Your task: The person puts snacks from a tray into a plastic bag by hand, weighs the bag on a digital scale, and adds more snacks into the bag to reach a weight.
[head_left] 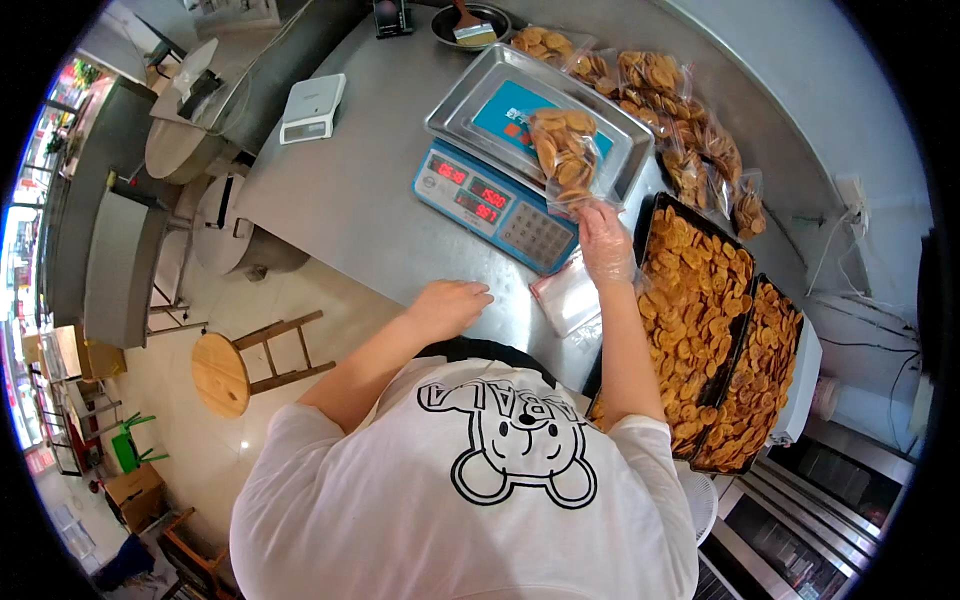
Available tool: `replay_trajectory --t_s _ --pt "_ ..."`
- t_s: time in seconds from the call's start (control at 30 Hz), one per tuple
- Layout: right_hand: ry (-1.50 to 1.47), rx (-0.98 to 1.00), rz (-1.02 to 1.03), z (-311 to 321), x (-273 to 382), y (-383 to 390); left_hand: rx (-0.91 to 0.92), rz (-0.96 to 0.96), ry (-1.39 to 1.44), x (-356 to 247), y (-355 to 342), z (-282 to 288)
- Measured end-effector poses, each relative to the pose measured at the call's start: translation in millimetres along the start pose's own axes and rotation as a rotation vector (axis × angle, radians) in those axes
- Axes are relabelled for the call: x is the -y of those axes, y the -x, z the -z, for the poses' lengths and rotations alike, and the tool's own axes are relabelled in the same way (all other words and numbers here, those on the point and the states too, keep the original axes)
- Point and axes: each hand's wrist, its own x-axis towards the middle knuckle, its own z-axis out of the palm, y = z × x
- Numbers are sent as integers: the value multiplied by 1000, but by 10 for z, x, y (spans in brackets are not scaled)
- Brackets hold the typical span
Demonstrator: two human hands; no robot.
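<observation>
A see-through bag of round brown cookies lies on the steel tray of a blue digital scale with lit red digits. My right hand, in a thin see-through plastic glove, pinches the bag's near end at the scale's right edge. Beside the scale's near side, my left hand is held over the metal table, its fingers loosely bent and slightly apart, holding nothing. Flat plastic bags with a red edge lie between my two hands, partly behind my right forearm.
Two dark baking trays full of cookies stand on the right. Several filled bags line the wall behind the scale. A black bowl with a brush and a small white scale stand farther back. A wooden stool is on the floor at left.
</observation>
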Motion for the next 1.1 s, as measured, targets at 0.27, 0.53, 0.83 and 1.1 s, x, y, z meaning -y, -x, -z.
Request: replay_trajectory --t_s 0.27,0.53,0.83,1.1 --pt "98 -238 -208 533 -400 629 -22 -54 6 158 35 -146" --pt "190 -185 -695 935 -622 1763 242 14 -156 -26 -67 75" --pt "206 -140 -727 904 -545 1838 197 -52 -63 -227 -317 2" --pt "114 -155 -573 785 -290 1170 129 -156 1 -90 -155 -190"
